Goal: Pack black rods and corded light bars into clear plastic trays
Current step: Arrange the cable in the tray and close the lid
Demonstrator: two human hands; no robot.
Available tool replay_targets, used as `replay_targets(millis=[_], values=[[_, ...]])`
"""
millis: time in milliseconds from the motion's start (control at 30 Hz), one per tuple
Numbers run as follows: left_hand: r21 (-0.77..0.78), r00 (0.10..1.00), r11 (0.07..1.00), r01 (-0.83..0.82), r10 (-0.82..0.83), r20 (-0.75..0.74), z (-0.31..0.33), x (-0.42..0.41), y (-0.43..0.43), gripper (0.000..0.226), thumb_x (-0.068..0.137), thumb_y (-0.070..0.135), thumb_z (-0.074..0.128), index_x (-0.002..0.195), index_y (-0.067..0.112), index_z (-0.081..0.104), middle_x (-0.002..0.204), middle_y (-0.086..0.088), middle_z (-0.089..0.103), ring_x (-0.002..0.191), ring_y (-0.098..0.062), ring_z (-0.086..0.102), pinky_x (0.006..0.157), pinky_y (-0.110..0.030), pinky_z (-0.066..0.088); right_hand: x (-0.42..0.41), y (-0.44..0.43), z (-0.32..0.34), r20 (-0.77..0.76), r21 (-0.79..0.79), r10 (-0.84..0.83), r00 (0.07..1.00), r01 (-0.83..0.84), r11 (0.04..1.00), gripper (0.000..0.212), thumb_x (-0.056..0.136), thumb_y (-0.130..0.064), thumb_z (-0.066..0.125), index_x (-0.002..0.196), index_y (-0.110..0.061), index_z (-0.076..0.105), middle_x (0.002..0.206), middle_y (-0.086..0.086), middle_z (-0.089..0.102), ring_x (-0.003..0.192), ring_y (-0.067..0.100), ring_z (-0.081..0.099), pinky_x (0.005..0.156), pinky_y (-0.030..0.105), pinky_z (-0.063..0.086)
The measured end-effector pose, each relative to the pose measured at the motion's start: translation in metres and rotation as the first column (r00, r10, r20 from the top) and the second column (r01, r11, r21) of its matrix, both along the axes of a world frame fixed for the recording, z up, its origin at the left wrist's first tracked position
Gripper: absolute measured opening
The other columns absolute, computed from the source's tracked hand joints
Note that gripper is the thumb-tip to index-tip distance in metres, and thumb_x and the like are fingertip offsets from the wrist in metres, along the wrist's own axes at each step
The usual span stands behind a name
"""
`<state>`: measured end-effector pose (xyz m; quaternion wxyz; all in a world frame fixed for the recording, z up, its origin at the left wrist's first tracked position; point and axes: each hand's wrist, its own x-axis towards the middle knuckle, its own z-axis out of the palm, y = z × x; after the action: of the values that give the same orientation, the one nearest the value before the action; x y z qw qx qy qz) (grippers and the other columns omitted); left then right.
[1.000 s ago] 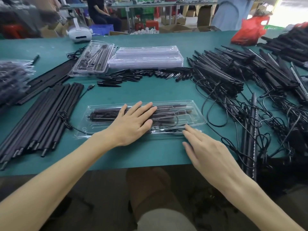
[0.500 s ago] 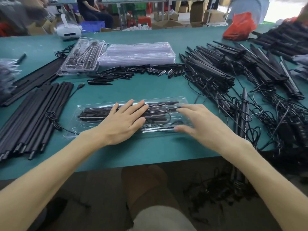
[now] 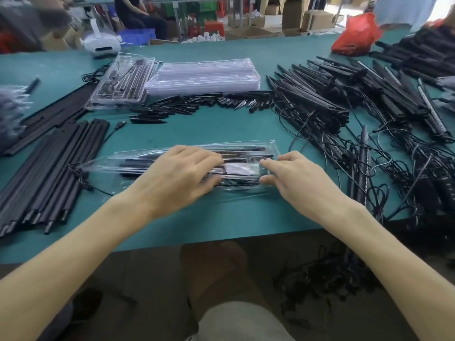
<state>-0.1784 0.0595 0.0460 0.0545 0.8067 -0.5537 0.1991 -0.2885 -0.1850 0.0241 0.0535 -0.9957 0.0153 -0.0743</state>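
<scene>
Both bare forearms come in from the near side, the left from 7 o'clock pointing toward 1 o'clock, the right from 5 o'clock pointing toward 11. The left grip (image 3: 182, 173) lies palm down with bent fingers on a clear plastic tray (image 3: 258, 143); blur hides whether it clasps. At its 3 o'clock, the right grip (image 3: 295, 178) pinches the tray's end between thumb and forefinger.

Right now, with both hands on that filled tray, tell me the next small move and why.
Probably lift the clear tray and carry it to the packed tray at far left. It looks full of black rods, the left hand lies over its middle and the right hand pinches its right end, so nothing seems left to add.
</scene>
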Motion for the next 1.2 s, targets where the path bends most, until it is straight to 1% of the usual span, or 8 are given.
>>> replay_targets(millis=[100, 167, 267, 367, 500, 833, 1033, 1200], values=[[-0.107, 0.968, 0.976, 0.190, -0.168, 0.187, -0.012, -0.022, 0.004, 0.018, 0.100, 0.010, 0.054, 0.109, 0.003, 0.069, 0.112, -0.009, 0.066, 0.105, -0.029, 0.062, 0.091, -0.041, 0.050, -0.003, 0.001, 0.003, 0.106, 0.057, 0.012, 0.994, -0.018, 0.998, 0.033, 0.104, -0.025, 0.038, 0.126, -0.014, 0.060, 0.111, -0.010, 0.072, 0.124, 0.020, 0.049, 0.079, 0.041, 0.056], [-0.083, 0.968, 0.972, 0.219, -0.206, 0.144, -0.020, -0.031, 0.004, 0.019, 0.100, 0.007, 0.053, 0.109, 0.002, 0.069, 0.110, -0.010, 0.066, 0.102, -0.028, 0.063, 0.089, -0.041, 0.051, -0.003, 0.003, 0.008, 0.207, 0.120, -0.005, 0.978, -0.020, 0.993, 0.033, 0.106, -0.028, 0.043, 0.125, -0.012, 0.064, 0.108, 0.000, 0.073, 0.120, 0.024, 0.054, 0.082, 0.041, 0.055], [-0.081, 1.000, 0.996, 0.024, -0.026, -0.014, -0.028, -0.031, -0.003, 0.032, 0.103, 0.015, 0.052, 0.129, 0.001, 0.062, 0.131, -0.010, 0.063, 0.124, -0.027, 0.058, 0.106, -0.040, 0.045, 0.002, 0.005, 0.017, 0.260, 0.210, -0.050, 0.964, -0.006, 0.978, 0.035, 0.106, -0.033, 0.046, 0.124, -0.011, 0.066, 0.104, 0.006, 0.073, 0.116, 0.027, 0.057, 0.083, 0.047, 0.054], [-0.018, 0.951, 0.967, -0.255, 0.247, -0.188, -0.026, -0.025, -0.018, 0.052, 0.106, 0.033, 0.044, 0.148, 0.003, 0.044, 0.153, -0.012, 0.045, 0.144, -0.025, 0.039, 0.121, -0.039, 0.028, 0.009, 0.003, 0.023, 0.222, 0.231, -0.071, 0.972, 0.018, 0.973, 0.038, 0.106, -0.038, 0.041, 0.120, -0.014, 0.068, 0.097, 0.006, 0.072, 0.112, 0.025, 0.055, 0.084, 0.048, 0.052], [0.028, 0.885, 0.926, -0.376, 0.368, -0.284, -0.028, -0.019, -0.037, 0.063, 0.107, 0.045, 0.034, 0.156, 0.006, 0.031, 0.158, -0.010, 0.037, 0.147, -0.025, 0.030, 0.123, -0.038, 0.020, 0.009, 0.001, 0.028, 0.192, 0.256, -0.080, 0.978, 0.028, 0.966, 0.038, 0.106, -0.040, 0.040, 0.119, -0.018, 0.069, 0.093, 0.005, 0.071, 0.109, 0.025, 0.054, 0.084, 0.046, 0.051], [-0.155, 0.829, 0.929, -0.337, 0.214, -0.517, -0.033, -0.028, -0.046, 0.048, 0.102, 0.036, 0.054, 0.142, 0.009, 0.055, 0.125, -0.001, 0.056, 0.123, -0.018, 0.049, 0.107, -0.026, 0.037, 0.009, 0.001, 0.025, 0.186, 0.265, -0.092, 0.978, 0.040, 0.963, 0.040, 0.104, -0.046, 0.042, 0.118, -0.020, 0.069, 0.092, 0.007, 0.069, 0.108, 0.024, 0.054, 0.082, 0.044, 0.051], [-0.171, 0.807, 0.914, -0.368, 0.222, -0.547, -0.035, -0.034, -0.057, 0.043, 0.100, 0.044, 0.054, 0.128, 0.014, 0.065, 0.124, 0.003, 0.059, 0.124, -0.018, 0.049, 0.111, -0.051, 0.036, 0.007, 0.000, 0.024, 0.180, 0.275, -0.074, 0.981, 0.021, 0.961, 0.036, 0.104, -0.044, 0.045, 0.118, -0.022, 0.069, 0.092, 0.005, 0.070, 0.109, 0.023, 0.053, 0.084, 0.043, 0.050], [-0.212, 0.823, 0.902, -0.376, 0.220, -0.523, -0.038, -0.036, -0.059, 0.041, 0.099, 0.046, 0.055, 0.122, 0.017, 0.072, 0.125, 0.007, 0.063, 0.123, -0.019, 0.050, 0.110, -0.054, 0.036, 0.007, 0.000, 0.021, 0.164, 0.270, -0.084, 0.983, 0.037, 0.962, 0.036, 0.103, -0.046, 0.047, 0.121, -0.023, 0.069, 0.102, 0.010, 0.069, 0.108, 0.025, 0.055, 0.087, 0.044, 0.050]])
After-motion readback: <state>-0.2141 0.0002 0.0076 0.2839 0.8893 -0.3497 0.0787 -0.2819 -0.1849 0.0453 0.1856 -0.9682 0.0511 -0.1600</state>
